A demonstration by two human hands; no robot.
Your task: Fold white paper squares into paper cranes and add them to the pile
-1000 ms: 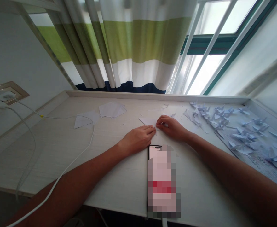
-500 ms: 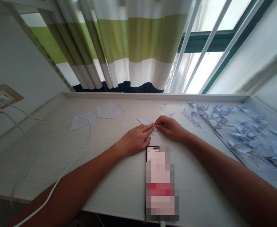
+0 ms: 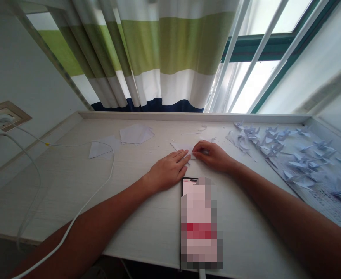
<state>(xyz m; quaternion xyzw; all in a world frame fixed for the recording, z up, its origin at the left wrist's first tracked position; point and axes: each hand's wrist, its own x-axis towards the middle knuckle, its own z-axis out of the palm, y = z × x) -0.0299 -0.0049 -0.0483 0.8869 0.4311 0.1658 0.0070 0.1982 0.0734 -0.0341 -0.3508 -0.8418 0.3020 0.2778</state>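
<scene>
A small white folded paper [image 3: 181, 147] lies on the pale desk [image 3: 135, 201] in the middle. My left hand [image 3: 168, 169] lies flat with its fingers stretched out, pressing on the paper's near edge. My right hand [image 3: 213, 155] is curled, its fingertips pinching the paper's right edge. Most of the paper is hidden under my fingers. A phone [image 3: 201, 221] lies on the desk just in front of both hands.
Several folded paper cranes [image 3: 292, 155] cover a printed sheet at the right. Loose white paper sheets [image 3: 135, 134] lie at the back left. A white cable [image 3: 80, 209] runs from a wall socket [image 3: 4, 118] across the desk. Striped curtain [image 3: 158, 54] and window behind.
Both hands stay on the paper almost unmoved; my left fingers have shifted slightly along its edge. The view has wobbled a little.
</scene>
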